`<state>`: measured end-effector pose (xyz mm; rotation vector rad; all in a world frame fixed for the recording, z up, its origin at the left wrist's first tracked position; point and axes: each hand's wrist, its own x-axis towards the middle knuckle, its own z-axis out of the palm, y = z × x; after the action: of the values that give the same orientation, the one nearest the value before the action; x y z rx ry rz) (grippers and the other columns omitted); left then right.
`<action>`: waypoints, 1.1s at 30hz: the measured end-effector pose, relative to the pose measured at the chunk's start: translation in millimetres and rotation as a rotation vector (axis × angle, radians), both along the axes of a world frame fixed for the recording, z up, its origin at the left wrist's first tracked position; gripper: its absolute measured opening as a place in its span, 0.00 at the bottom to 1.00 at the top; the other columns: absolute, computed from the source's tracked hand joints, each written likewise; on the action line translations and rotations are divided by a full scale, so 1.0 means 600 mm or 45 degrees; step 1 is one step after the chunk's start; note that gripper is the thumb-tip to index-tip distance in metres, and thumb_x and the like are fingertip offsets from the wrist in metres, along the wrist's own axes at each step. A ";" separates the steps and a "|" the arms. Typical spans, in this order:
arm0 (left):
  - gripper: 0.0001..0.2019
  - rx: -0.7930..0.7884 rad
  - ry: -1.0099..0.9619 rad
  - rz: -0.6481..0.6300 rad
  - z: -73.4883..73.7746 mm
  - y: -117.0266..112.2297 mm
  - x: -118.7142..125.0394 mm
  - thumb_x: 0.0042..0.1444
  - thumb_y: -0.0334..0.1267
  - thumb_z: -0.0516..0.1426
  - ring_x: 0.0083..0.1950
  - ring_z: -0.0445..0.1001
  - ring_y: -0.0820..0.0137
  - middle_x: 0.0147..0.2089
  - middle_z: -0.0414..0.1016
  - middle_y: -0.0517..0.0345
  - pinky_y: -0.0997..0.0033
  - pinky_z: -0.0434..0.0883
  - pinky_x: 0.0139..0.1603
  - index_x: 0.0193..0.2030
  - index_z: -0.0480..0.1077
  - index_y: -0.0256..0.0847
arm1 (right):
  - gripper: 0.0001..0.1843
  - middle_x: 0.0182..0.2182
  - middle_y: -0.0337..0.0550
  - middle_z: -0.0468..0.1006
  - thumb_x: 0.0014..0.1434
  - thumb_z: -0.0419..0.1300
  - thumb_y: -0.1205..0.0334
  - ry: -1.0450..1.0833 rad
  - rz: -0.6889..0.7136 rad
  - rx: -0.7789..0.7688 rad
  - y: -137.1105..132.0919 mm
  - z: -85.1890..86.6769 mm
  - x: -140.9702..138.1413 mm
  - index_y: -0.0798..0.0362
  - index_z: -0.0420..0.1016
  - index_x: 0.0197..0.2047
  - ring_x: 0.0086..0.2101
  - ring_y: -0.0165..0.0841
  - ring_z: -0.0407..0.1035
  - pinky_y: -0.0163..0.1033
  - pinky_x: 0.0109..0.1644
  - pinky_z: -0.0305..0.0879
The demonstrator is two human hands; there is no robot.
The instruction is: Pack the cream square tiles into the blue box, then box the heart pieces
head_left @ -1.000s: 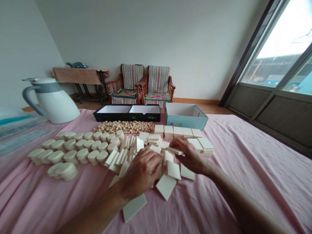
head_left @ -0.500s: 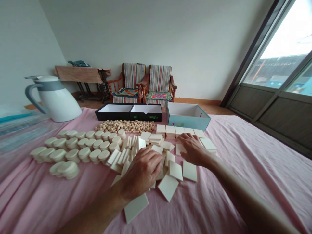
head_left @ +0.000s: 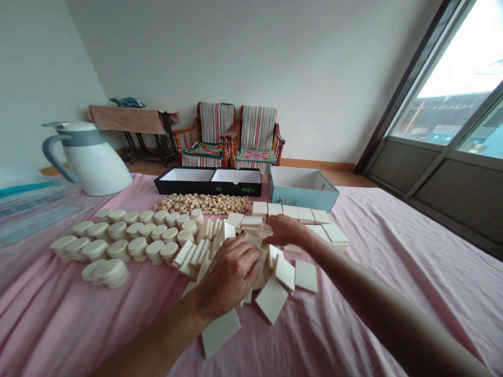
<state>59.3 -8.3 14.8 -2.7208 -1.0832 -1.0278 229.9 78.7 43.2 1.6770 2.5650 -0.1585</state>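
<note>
Pink cloth (head_left: 377,277) covers the work surface, which extends toward a pale wall (head_left: 322,78) with two wooden armchairs (head_left: 257,128) in front of it. Loose square tiles (head_left: 272,299) form a pile at the centre of the cloth, beneath and around both hands. Left hand (head_left: 230,269): positioned palm down over the near-left part of the pile, fingers bent; the fingertips are hidden, so whether a tile is gripped cannot be told. Right hand (head_left: 283,230): positioned at the far-right part of the pile, fingers directed left, beyond the left hand; its fingertips are indistinct, and its grip likewise cannot be told. Tile orientation is mixed. Being square, the tiles show no long axis across the face. One flat tile to the right of the left hand points a corner toward the person; a neighbouring tile (head_left: 285,272) rests tilted. Left of the left hand, edge-standing tiles (head_left: 196,252) lean in a row, their long visible edges running from near left to far right. Stacked tiles (head_left: 290,212) stand in a line beyond the right hand. Round discs (head_left: 137,246) occupy the left side in stacks; small wooden pieces (head_left: 202,203) lie heaped before a black box (head_left: 183,187). Adjacent, to its right, is a light blue box (head_left: 302,197).
</note>
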 end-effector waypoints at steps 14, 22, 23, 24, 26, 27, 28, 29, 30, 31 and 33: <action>0.07 -0.013 -0.096 0.177 -0.009 0.008 -0.008 0.56 0.28 0.53 0.42 0.71 0.63 0.36 0.75 0.53 0.62 0.68 0.43 0.38 0.71 0.38 | 0.14 0.29 0.46 0.79 0.51 0.56 0.54 0.143 -0.049 -0.034 -0.015 0.005 -0.004 0.55 0.77 0.31 0.29 0.33 0.71 0.34 0.27 0.56; 0.08 0.015 -0.100 0.202 -0.006 0.008 -0.008 0.57 0.28 0.53 0.43 0.71 0.63 0.38 0.75 0.52 0.61 0.68 0.44 0.40 0.71 0.39 | 0.13 0.33 0.43 0.79 0.51 0.58 0.54 0.424 -0.170 0.105 -0.054 0.021 0.027 0.52 0.76 0.36 0.34 0.34 0.71 0.34 0.33 0.57; 0.07 0.011 -0.098 0.200 -0.006 0.007 -0.008 0.57 0.28 0.53 0.42 0.71 0.63 0.38 0.75 0.53 0.61 0.68 0.44 0.39 0.71 0.39 | 0.13 0.33 0.44 0.79 0.52 0.57 0.54 0.399 -0.212 0.154 -0.058 0.019 0.038 0.52 0.75 0.36 0.34 0.34 0.71 0.34 0.33 0.57; 0.07 0.008 -0.097 0.197 -0.007 0.007 -0.008 0.57 0.28 0.53 0.42 0.71 0.63 0.38 0.75 0.53 0.61 0.68 0.44 0.39 0.71 0.39 | 0.13 0.34 0.46 0.79 0.52 0.57 0.54 0.356 -0.268 0.220 -0.061 0.016 0.048 0.53 0.75 0.37 0.34 0.36 0.71 0.35 0.33 0.57; 0.07 0.004 -0.096 0.185 -0.008 0.007 -0.006 0.57 0.28 0.53 0.42 0.70 0.63 0.37 0.75 0.53 0.61 0.68 0.44 0.38 0.71 0.39 | 0.15 0.35 0.51 0.79 0.53 0.56 0.53 0.228 -0.379 0.369 -0.068 0.006 0.063 0.55 0.74 0.37 0.36 0.39 0.71 0.37 0.34 0.58; 0.07 0.002 -0.097 0.179 -0.009 0.006 -0.006 0.57 0.28 0.53 0.42 0.70 0.63 0.37 0.75 0.54 0.60 0.68 0.45 0.38 0.71 0.39 | 0.16 0.35 0.53 0.78 0.54 0.55 0.52 0.157 -0.422 0.434 -0.070 0.000 0.066 0.56 0.74 0.37 0.36 0.41 0.71 0.39 0.35 0.58; 0.07 0.000 -0.097 0.176 -0.010 0.007 -0.005 0.57 0.28 0.53 0.42 0.70 0.63 0.37 0.75 0.54 0.61 0.68 0.45 0.38 0.71 0.39 | 0.16 0.36 0.55 0.78 0.55 0.54 0.52 0.091 -0.453 0.491 -0.073 -0.006 0.067 0.57 0.74 0.37 0.37 0.42 0.70 0.41 0.37 0.59; 0.07 -0.004 -0.096 0.173 -0.010 0.007 -0.005 0.57 0.28 0.53 0.42 0.70 0.63 0.37 0.75 0.54 0.61 0.68 0.44 0.38 0.71 0.39 | 0.17 0.36 0.57 0.78 0.56 0.54 0.52 0.033 -0.473 0.539 -0.075 -0.012 0.065 0.57 0.74 0.36 0.37 0.44 0.70 0.42 0.38 0.59; 0.07 -0.006 -0.096 0.172 -0.011 0.007 -0.005 0.56 0.28 0.53 0.42 0.70 0.63 0.37 0.75 0.54 0.61 0.68 0.44 0.38 0.71 0.39 | 0.17 0.36 0.58 0.78 0.57 0.53 0.52 -0.009 -0.485 0.581 -0.076 -0.017 0.062 0.58 0.74 0.36 0.38 0.44 0.70 0.44 0.40 0.59; 0.07 -0.011 -0.094 0.173 -0.011 0.007 -0.006 0.56 0.28 0.53 0.42 0.70 0.64 0.37 0.75 0.54 0.61 0.68 0.44 0.38 0.71 0.39 | 0.17 0.36 0.59 0.77 0.58 0.53 0.52 -0.037 -0.489 0.616 -0.078 -0.021 0.057 0.58 0.74 0.36 0.38 0.45 0.69 0.45 0.41 0.59; 0.07 -0.022 -0.089 0.176 -0.011 0.008 -0.007 0.56 0.28 0.53 0.42 0.70 0.64 0.37 0.75 0.54 0.61 0.68 0.45 0.38 0.71 0.39 | 0.20 0.36 0.61 0.77 0.59 0.52 0.50 -0.065 -0.487 0.659 -0.081 -0.026 0.049 0.59 0.74 0.36 0.39 0.46 0.69 0.47 0.42 0.58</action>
<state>55.1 -3.8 8.4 -2.5969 -1.2765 -1.1047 259.3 30.2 27.4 2.2916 2.3451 0.5692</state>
